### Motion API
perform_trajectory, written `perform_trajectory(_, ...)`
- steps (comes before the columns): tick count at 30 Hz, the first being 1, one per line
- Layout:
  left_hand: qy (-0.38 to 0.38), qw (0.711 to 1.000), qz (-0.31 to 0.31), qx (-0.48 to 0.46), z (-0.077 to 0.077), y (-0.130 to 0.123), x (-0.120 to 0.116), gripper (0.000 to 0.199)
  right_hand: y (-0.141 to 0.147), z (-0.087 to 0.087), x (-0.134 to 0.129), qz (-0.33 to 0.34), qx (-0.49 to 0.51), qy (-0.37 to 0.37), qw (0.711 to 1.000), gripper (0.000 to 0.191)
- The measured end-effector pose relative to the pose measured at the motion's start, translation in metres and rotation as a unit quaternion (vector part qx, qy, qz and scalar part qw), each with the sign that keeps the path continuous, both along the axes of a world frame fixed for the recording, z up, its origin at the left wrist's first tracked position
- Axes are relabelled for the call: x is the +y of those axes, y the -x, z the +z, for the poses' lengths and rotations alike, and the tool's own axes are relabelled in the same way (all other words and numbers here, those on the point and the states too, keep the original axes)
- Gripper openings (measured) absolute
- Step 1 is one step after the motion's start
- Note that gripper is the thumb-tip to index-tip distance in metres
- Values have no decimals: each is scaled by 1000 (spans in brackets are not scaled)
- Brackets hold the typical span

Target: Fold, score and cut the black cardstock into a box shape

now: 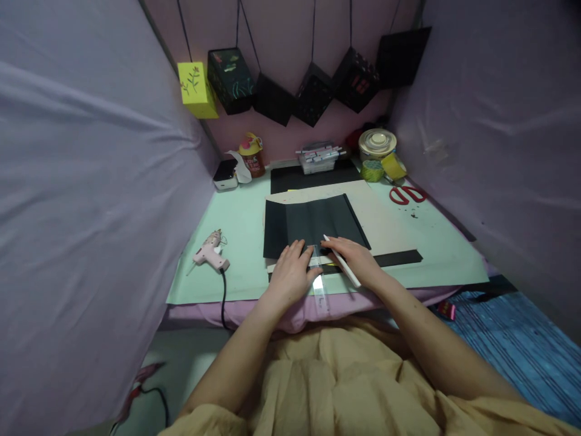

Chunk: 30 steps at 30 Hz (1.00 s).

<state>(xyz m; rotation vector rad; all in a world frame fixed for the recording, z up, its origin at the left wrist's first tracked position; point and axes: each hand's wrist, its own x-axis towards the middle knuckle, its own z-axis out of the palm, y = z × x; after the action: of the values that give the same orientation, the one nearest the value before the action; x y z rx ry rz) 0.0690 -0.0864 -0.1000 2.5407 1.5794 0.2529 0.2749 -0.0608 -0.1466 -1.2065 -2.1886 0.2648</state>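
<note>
A folded sheet of black card (313,221) lies in front of me on a cream sheet, with creases running down it. My left hand (293,272) rests over its near edge, and its thumb and forefinger hold a clear ruler (320,293) that sticks out past the table's front edge. In my right hand (356,257) is a white pen (347,269), slanting with its upper end toward the card's near edge; the fingers are closed around it. The pen's writing tip is hard to make out. The right fingertips are close to the ruler's far end.
A pink glue gun (212,251) with a black cord lies left. Red-handled scissors (407,194) and tape rolls (372,171) are at the right. Behind stand a box of pens (320,158), a bottle (252,156) and a round container (377,144). Several box lanterns (231,82) hang above.
</note>
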Motion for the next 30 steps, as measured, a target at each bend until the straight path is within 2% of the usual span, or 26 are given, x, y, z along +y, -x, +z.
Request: perform_trajectory(30, 7, 1000, -5, -11, -2, 2, 1, 54, 0, 2, -1, 4, -5, 2, 1000, 34)
